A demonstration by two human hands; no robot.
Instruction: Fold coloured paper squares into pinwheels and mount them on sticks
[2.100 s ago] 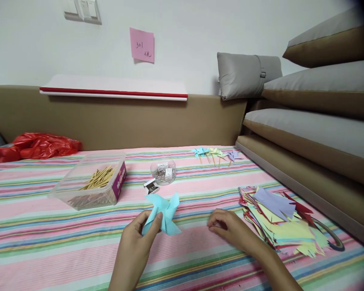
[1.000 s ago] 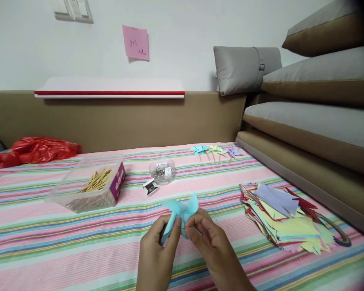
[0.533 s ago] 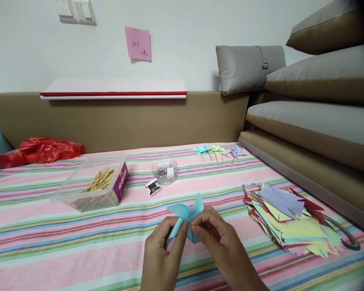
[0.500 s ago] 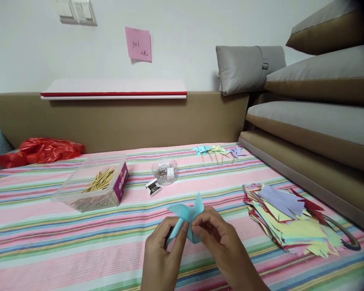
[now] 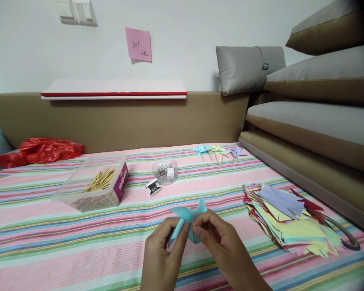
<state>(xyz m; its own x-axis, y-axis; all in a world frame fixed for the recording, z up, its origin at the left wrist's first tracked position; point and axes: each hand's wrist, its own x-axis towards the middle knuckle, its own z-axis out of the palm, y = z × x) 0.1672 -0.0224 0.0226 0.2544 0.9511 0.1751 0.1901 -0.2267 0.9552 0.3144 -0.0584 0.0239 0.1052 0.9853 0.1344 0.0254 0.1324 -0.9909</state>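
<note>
A light blue paper pinwheel (image 5: 189, 213) is held just above the striped cloth near the bottom middle. My left hand (image 5: 163, 252) pinches its lower left side between thumb and fingers. My right hand (image 5: 221, 245) is closed in a pinch at the pinwheel's centre; whether a small pin sits between those fingertips I cannot make out. Both hands touch the paper and nearly meet at the middle.
A clear box of wooden sticks (image 5: 94, 187) stands at the left, a round clear tub of pins (image 5: 165, 172) and a small pin box (image 5: 153, 187) behind the hands. Cut coloured paper is stacked (image 5: 288, 220) at the right. Finished pinwheels (image 5: 219, 152) lie farther back, a red bag (image 5: 39, 150) far left.
My right hand came from the cloth at the right to the pinwheel's centre and pinched there. The left hand carried the pinwheel rightward. In the last half second almost nothing moved.
</note>
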